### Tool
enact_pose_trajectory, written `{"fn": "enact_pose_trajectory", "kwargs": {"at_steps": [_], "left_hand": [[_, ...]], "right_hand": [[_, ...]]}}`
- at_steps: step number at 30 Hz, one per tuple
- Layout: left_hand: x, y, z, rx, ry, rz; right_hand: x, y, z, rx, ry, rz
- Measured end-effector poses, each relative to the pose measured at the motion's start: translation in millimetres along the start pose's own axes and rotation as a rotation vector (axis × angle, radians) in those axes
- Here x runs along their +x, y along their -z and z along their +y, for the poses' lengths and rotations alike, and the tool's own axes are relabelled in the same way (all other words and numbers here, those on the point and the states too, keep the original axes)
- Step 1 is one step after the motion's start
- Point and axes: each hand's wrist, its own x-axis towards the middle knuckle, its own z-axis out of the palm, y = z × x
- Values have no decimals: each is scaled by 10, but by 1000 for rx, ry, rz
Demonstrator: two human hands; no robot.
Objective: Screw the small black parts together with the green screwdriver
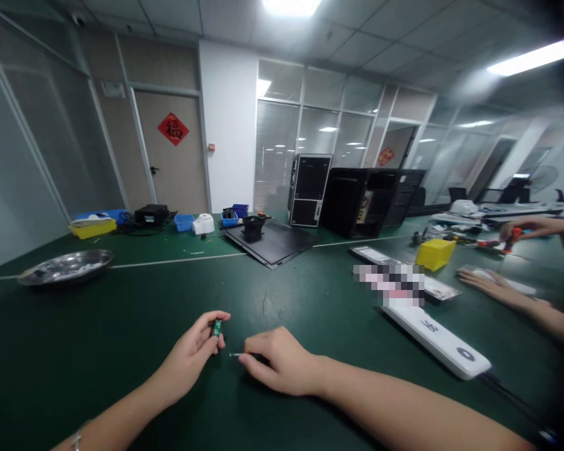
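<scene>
Vertically, green board [217, 327], metal tip [235, 354] pointing left

Red 福 sign [173, 129] — on door [169, 178]

L forearm [117, 407] & R forearm [404, 407] bare to frame edge, L hand [188, 357] & R hand [282, 362] bare too. Thin metal bracelet [77, 440] on L arm, approx 7 o'clock.

A small circuit board [216, 327] seemingly sits in the left hand [188, 357].
</scene>
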Motion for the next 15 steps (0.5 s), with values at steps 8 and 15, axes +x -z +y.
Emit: {"fn": "enact_pose_trajectory", "kwargs": {"at_steps": [8,15], "left_hand": [[13,-5,-1,33,-39,12],[25,-25,-51,-88,-32,55]], "right_hand": [[-6,30,-6,-13,58,-16],[-37,-17,101,164,-87,176]]}}
